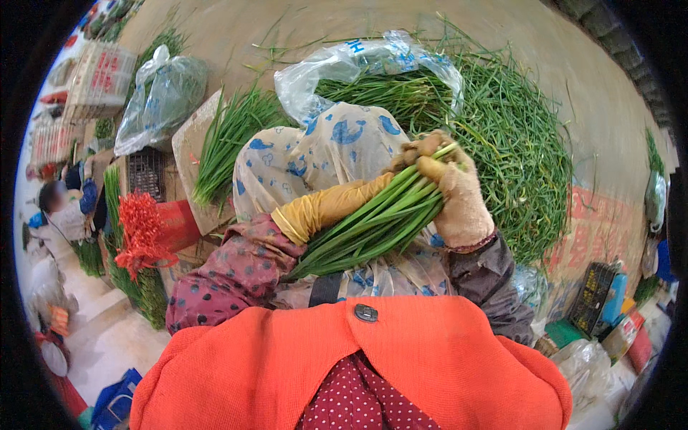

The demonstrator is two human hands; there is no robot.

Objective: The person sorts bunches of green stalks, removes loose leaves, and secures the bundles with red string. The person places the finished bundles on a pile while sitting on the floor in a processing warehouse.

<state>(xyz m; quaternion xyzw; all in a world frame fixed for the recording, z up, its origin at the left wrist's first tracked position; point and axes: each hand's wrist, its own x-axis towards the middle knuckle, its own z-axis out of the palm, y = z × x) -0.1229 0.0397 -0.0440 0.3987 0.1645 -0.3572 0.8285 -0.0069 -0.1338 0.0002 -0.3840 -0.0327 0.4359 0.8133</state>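
A bunch of long green leafy stalks, like garlic chives (376,215), lies slantwise over my lap, its pale stem ends at the upper right. My left hand (371,185), in a yellow rubber glove, reaches under and around the stem end; its fingers are partly hidden. My right hand (457,188), in a soiled cloth glove with yellowish fingertips, is closed around the stems from the other side. Beyond my knees an open clear plastic bag (301,80) holds more stalks (387,94). Another sorted bunch (236,140) rests on a board at the left.
Loose green leaves (510,145) form a large heap at the right. A red container (180,226) with red ties (137,231) stands at the left, near a filled plastic bag (166,97). Farther left is another person (70,212). A dark crate (591,295) stands at the lower right.
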